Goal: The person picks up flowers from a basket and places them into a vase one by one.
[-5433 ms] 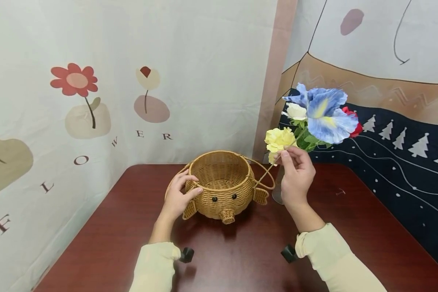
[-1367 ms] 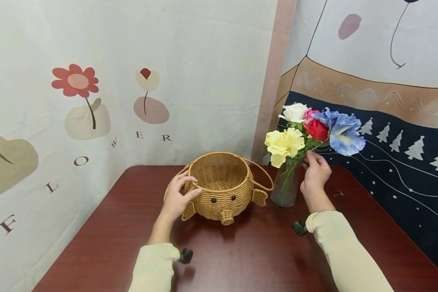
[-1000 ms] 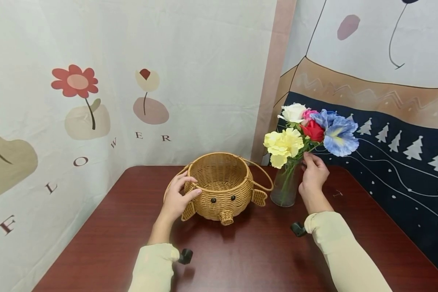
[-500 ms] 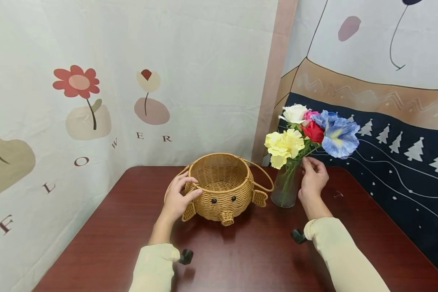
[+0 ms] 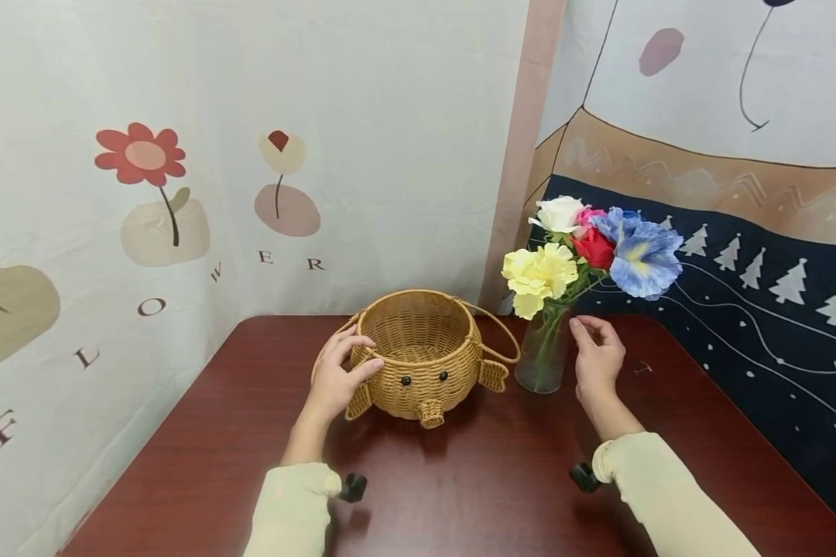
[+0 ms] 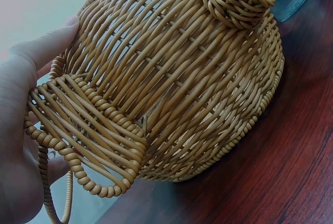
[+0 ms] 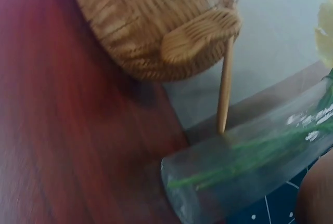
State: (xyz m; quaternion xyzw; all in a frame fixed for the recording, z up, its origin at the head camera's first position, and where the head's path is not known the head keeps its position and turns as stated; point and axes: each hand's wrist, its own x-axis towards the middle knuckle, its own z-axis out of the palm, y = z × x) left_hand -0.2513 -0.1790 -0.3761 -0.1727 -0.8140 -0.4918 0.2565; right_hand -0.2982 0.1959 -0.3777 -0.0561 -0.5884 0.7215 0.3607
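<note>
In the head view my left hand (image 5: pixel 334 375) grips the near left rim of a wicker basket (image 5: pixel 418 391) with an animal's face. The left wrist view shows the thumb (image 6: pixel 54 42) on the basket's side by the woven ear (image 6: pixel 88 135). A clear glass vase (image 5: pixel 539 367) stands right of the basket, with a blue iris (image 5: pixel 644 259), a red rose (image 5: pixel 594 247), a yellow flower (image 5: pixel 539 275) and a white rose (image 5: pixel 559 214) in it. My right hand (image 5: pixel 599 356) is just right of the vase's neck, fingers loosely bent, holding nothing.
Both things stand on a dark red wooden table (image 5: pixel 460 495). The basket's handle (image 5: pixel 508 340) hangs out sideways close to the vase. Behind the table hang printed cloths, a pale one (image 5: pixel 390 155) and a dark one with white trees (image 5: pixel 738 340).
Earlier my right hand held the blue iris by its stem near the basket, then set it into the vase. Now it has let go and moved slightly down. My left hand stays on the basket.
</note>
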